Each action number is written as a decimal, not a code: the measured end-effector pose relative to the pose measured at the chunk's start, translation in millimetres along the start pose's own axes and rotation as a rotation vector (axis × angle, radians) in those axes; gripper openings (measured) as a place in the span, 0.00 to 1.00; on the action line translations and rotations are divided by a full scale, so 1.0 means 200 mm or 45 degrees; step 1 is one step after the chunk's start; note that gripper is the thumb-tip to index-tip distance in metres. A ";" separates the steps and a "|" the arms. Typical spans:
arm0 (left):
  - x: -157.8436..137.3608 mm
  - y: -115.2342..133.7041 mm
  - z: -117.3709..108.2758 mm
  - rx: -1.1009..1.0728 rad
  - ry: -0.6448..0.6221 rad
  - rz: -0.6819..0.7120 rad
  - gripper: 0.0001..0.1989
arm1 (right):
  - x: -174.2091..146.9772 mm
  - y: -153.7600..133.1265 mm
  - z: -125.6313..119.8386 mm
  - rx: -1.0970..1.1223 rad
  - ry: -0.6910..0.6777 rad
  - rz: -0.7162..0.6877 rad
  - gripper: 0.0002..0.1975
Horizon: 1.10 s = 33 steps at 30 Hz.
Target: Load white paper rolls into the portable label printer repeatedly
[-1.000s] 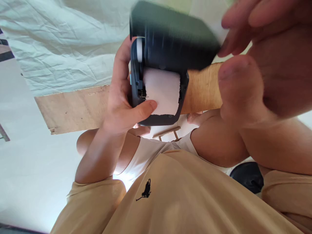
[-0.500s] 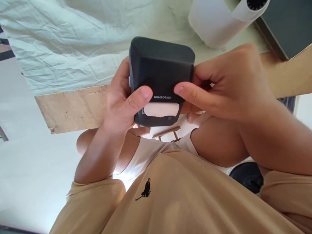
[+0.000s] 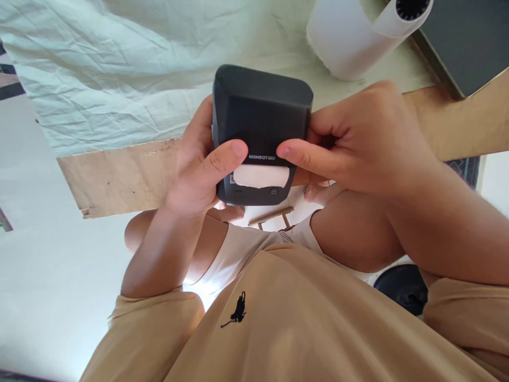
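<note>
Between my two hands I hold a dark label printer (image 3: 264, 116) marked NIIMBOT, above the table's front edge. My left hand (image 3: 199, 164) wraps its left side, with the thumb lying on the top face near the lettering. On the other side, my right hand (image 3: 353, 143) grips the right edge, thumb on the top face and the other fingers curled beside and under it. A strip of white label paper (image 3: 261, 175) with a ragged edge pokes out of the slot, over a power button (image 3: 273, 191). The fingers beneath the printer are hidden.
A pale green cloth (image 3: 119, 63) covers much of the wooden table (image 3: 119, 175). A loosely unwound white paper roll (image 3: 342, 42) stands at the back right, next to a dark flat box (image 3: 473, 42). Below, a wooden stool (image 3: 272, 216) shows between my legs.
The printer has shifted slightly left and tilted a little. My right hand has moved left with it, its thumb now closer to the lettering. The left hand stays nearly in place.
</note>
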<state>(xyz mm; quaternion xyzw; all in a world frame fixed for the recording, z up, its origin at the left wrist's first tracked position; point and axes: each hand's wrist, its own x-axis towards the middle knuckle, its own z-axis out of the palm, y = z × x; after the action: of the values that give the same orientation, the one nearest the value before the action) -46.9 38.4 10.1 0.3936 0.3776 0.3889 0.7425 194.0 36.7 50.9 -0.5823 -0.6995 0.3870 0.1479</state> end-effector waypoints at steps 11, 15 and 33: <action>0.01 0.02 0.00 0.046 0.081 -0.010 0.38 | -0.01 0.02 0.03 0.176 -0.016 0.042 0.42; 0.02 0.03 0.01 0.038 0.102 0.015 0.39 | 0.01 0.05 0.04 0.134 -0.038 0.005 0.54; 0.05 0.04 0.05 0.127 0.000 0.187 0.13 | 0.04 -0.05 0.06 -0.252 0.054 0.072 0.43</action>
<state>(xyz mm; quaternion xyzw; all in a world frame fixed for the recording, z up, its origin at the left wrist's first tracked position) -35.2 47.4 18.2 0.4566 0.3665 0.4230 0.6916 177.4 40.7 48.4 -0.6216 -0.7143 0.3077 0.0935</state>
